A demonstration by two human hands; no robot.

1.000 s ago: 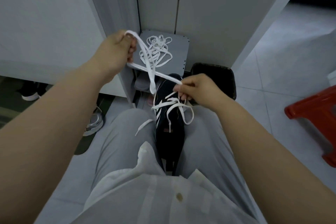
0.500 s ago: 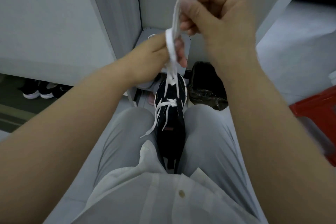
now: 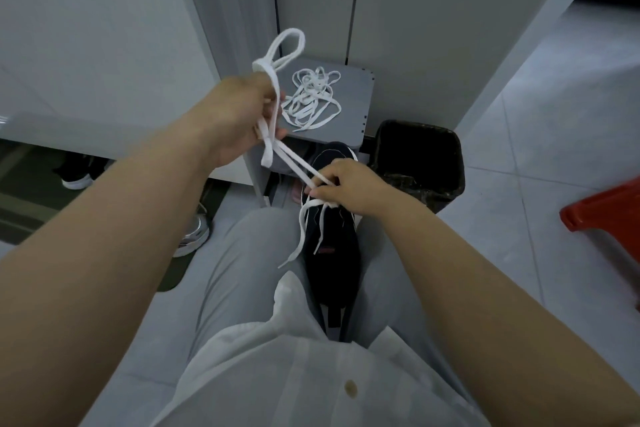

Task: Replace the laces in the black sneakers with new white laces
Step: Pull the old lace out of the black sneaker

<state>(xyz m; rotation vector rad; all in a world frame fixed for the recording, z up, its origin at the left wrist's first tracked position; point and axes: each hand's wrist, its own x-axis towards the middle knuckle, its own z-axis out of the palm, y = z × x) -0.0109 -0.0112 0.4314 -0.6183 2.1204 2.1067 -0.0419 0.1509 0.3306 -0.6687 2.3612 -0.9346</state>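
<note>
A black sneaker [image 3: 330, 253] is wedged upright between my knees, toe pointing away from me. A white lace [image 3: 296, 167] runs taut from its eyelets up to my left hand [image 3: 242, 121], which grips it with a loop sticking out above the fist. My right hand [image 3: 346, 189] pinches the same lace right at the shoe's upper eyelets. Two loose lace ends hang down over the tongue. A tangle of other white laces [image 3: 311, 97] lies on the grey stool top [image 3: 356, 94] beyond the shoe.
A black lined bin [image 3: 419, 160] stands right of the stool. A red plastic stool [image 3: 606, 218] is at the far right. White cabinet panels rise behind. Other shoes [image 3: 194, 236] lie on the floor to the left, near a dark mat.
My right hand dropped from high above the shoe down to the eyelets. My left hand moved out to the left and pulled the lace taut, uncovering the stool and its lace tangle.
</note>
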